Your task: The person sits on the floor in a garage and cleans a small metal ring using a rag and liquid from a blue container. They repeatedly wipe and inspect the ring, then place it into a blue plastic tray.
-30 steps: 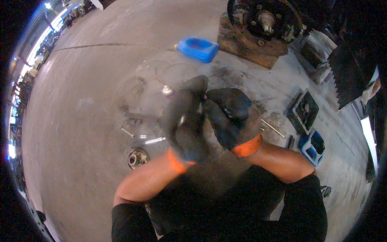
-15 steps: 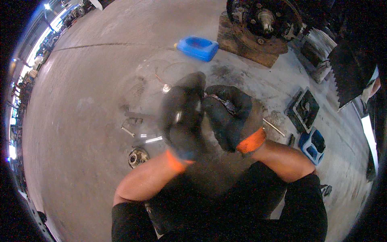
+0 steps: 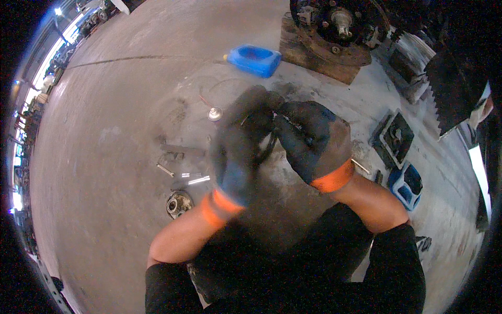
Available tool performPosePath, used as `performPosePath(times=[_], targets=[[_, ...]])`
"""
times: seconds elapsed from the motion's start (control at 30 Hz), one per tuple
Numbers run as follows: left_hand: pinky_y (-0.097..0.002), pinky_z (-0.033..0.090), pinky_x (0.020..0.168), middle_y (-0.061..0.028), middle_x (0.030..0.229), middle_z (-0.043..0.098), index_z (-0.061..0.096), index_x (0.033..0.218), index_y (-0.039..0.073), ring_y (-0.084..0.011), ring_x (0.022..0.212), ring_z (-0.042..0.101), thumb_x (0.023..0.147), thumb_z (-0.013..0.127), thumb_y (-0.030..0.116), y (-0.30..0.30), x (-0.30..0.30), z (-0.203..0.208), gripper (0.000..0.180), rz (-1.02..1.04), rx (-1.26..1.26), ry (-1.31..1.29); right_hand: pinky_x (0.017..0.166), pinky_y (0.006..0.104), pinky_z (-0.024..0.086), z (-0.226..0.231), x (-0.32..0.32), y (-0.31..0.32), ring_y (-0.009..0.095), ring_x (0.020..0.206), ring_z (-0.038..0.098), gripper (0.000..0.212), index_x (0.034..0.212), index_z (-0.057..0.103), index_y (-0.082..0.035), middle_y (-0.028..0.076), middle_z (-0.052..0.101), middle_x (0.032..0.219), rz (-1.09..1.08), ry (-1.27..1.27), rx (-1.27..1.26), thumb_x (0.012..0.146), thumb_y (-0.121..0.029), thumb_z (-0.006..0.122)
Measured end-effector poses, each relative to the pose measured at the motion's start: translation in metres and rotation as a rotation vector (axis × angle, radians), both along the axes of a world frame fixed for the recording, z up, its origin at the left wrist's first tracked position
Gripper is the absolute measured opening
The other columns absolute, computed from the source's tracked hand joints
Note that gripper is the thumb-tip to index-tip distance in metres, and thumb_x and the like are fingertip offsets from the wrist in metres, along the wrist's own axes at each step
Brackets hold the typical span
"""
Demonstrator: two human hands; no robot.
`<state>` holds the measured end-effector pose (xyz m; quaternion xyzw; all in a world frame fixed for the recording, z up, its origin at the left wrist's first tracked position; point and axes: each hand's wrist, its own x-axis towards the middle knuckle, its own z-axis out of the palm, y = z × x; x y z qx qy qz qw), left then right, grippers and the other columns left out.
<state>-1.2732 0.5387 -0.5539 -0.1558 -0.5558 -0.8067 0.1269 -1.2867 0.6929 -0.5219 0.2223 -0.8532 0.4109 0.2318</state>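
My left hand, in a dark glove with an orange cuff, is blurred by motion. Its fingers curl over to meet my right hand's fingertips; whatever they close on is hidden. My right hand, gloved alike, is closed in a pinch with its thumb against its fingers. A small bit of something pale shows at the pinch, too small to name. Both hands are held together in front of my body, above the concrete floor.
Beyond my hands lies a blue jug. A greasy wheel hub rests on a wooden block. A black tray and a cut-open blue container stand at right. At left are a wrench, a round metal part and a funnel-like piece.
My right hand has shifted slightly up and right and turned, covering the shiny bit seen in it before. The left hand's fingers have bent over toward the right fingertips.
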Motion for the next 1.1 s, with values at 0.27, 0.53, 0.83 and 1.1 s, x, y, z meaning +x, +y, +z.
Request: performPosePath(times=[0.27, 0.53, 0.83, 1.1], targets=[[-0.0399, 0.052, 0.096, -0.0112, 0.138, 0.058, 0.046, 0.144, 0.009, -0.0273, 0.121, 0.059, 0.090, 0.061, 0.060, -0.016, -0.002, 0.009, 0.076, -0.187, -0.146, -0.078, 0.071, 0.0431, 0.055, 0.004, -0.004, 0.015, 0.039, 0.080, 0.068, 0.020, 0.104, 0.070, -0.003, 0.021, 0.069, 0.093, 0.057, 0.166, 0.312, 0.085, -0.011, 0.068], [-0.0311, 0.053, 0.087, -0.0100, 0.116, 0.065, 0.055, 0.134, 0.000, -0.0150, 0.102, 0.062, 0.097, 0.060, 0.011, -0.027, -0.006, 0.015, 0.039, -0.136, -0.420, -0.025, 0.074, 0.0423, 0.056, 0.018, 0.001, 0.007, 0.039, 0.083, 0.068, 0.024, 0.108, 0.068, -0.002, 0.021, 0.069, 0.097, 0.138, 0.195, 0.235, 0.085, -0.011, 0.067], [-0.0391, 0.059, 0.081, -0.0166, 0.108, 0.070, 0.063, 0.123, -0.001, -0.0258, 0.093, 0.070, 0.100, 0.046, 0.057, -0.034, -0.005, 0.029, 0.064, -0.007, -0.528, -0.149, 0.069, 0.0393, 0.053, 0.002, -0.017, 0.014, 0.030, 0.075, 0.067, 0.023, 0.111, 0.065, -0.004, 0.016, 0.067, 0.086, 0.330, -0.145, 0.074, 0.093, -0.018, 0.060], [-0.0447, 0.058, 0.084, -0.0184, 0.138, 0.055, 0.051, 0.137, 0.003, -0.0307, 0.110, 0.063, 0.096, 0.029, 0.072, -0.026, -0.017, 0.006, 0.084, 0.052, -0.177, -0.179, 0.059, 0.0341, 0.049, -0.021, -0.033, 0.014, 0.013, 0.064, 0.058, 0.022, 0.101, 0.063, -0.006, 0.005, 0.062, 0.073, 0.220, -0.538, 0.057, 0.098, -0.027, 0.057]])
